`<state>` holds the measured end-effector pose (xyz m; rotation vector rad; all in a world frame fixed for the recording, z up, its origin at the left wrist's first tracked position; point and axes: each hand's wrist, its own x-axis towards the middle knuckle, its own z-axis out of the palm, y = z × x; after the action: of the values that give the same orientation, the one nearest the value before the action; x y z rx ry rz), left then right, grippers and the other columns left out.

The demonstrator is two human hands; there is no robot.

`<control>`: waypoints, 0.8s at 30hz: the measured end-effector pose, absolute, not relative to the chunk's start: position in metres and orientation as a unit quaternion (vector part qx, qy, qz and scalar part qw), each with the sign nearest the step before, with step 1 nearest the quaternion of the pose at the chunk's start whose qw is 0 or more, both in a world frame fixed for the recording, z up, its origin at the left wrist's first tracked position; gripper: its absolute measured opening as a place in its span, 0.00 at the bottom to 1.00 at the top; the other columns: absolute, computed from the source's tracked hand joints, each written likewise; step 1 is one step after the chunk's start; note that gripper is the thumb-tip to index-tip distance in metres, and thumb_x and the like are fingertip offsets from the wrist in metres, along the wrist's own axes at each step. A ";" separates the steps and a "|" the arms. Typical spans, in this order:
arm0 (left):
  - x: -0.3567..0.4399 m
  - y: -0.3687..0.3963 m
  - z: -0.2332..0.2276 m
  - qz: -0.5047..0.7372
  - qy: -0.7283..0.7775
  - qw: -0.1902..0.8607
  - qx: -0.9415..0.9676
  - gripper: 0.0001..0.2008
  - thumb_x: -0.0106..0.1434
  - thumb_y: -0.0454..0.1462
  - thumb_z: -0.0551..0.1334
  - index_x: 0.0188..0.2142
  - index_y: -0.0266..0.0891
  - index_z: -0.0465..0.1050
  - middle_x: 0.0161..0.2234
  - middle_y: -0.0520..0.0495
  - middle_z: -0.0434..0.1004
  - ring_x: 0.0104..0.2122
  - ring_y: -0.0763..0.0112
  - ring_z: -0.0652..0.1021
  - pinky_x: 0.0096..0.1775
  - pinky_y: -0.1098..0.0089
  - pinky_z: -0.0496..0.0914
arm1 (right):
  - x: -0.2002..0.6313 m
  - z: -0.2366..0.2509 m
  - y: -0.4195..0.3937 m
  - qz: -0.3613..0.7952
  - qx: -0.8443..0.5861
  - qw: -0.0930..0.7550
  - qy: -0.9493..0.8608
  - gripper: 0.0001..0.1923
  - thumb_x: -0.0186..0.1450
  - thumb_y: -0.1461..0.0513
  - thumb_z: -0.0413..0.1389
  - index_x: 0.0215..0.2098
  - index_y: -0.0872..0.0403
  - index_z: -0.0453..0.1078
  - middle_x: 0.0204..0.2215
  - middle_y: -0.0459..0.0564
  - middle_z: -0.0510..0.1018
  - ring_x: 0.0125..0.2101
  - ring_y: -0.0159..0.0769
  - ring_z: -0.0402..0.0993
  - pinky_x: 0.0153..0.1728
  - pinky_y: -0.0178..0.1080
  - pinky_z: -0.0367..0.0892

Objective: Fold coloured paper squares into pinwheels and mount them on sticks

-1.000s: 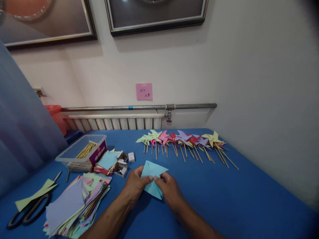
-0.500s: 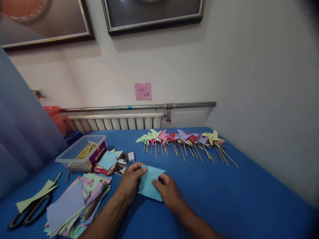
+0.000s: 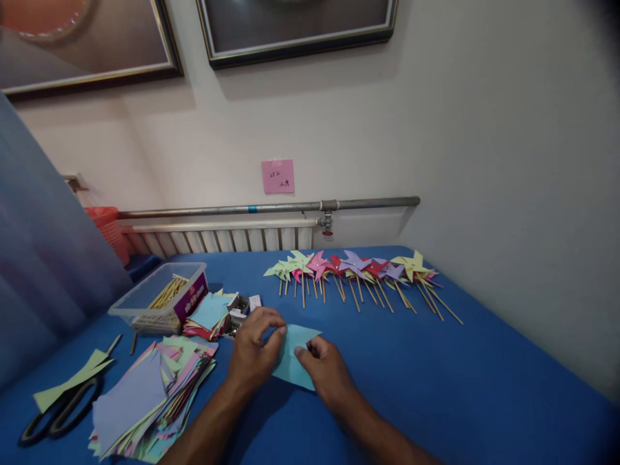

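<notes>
A light-blue square of paper (image 3: 296, 371) is held above the blue table in front of me. On its right side my right hand (image 3: 329, 371) pinches it, thumb on top and fingers curled behind. My left hand (image 3: 256, 349) is at its left edge, thumb and index finger brought together on the paper, partly hiding that side. Just beyond my left hand sit small open boxes (image 3: 236, 313) with shiny metal pieces inside. Beside them lies a pile of cut paper squares (image 3: 212, 311), a light-blue one on top.
Finished paper pinwheels (image 3: 354, 263) on sticks lie in a row at the back. At left are a clear plastic box (image 3: 140, 300) of wooden sticks, a stack of coloured paper (image 3: 128, 400), and black-handled scissors (image 3: 72, 410) under a green paper strip (image 3: 72, 381).
My left hand has lifted its knuckles and shifted along the paper's left edge, covering more of it. My right hand keeps its pinch in nearly the same place.
</notes>
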<state>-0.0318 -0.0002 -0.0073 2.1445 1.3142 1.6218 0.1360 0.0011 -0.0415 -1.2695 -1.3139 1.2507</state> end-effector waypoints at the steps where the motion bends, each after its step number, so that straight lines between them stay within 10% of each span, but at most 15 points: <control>1: -0.031 -0.001 -0.009 0.535 0.429 0.039 0.727 0.08 0.68 0.31 0.62 0.35 0.41 0.80 0.41 0.45 0.82 0.43 0.64 0.82 0.46 0.64 0.75 | 0.136 -0.043 0.002 0.514 -0.503 0.455 -0.525 0.14 0.57 0.53 0.63 0.22 0.49 0.66 0.17 0.38 0.64 0.20 0.31 0.57 0.23 0.35 0.53; 24: -0.016 -0.012 -0.008 0.447 0.421 -0.231 0.754 0.10 0.72 0.29 0.60 0.38 0.40 0.81 0.40 0.43 0.83 0.39 0.61 0.78 0.42 0.60 0.68 | 0.130 -0.053 0.006 0.579 -0.439 0.527 -0.442 0.14 0.55 0.50 0.67 0.28 0.51 0.75 0.22 0.43 0.75 0.23 0.34 0.67 0.26 0.36 0.63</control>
<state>-0.0156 -0.0125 -0.0081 2.7980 1.5624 1.6586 0.1298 0.0057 -0.0529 -1.0493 -1.0565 1.3832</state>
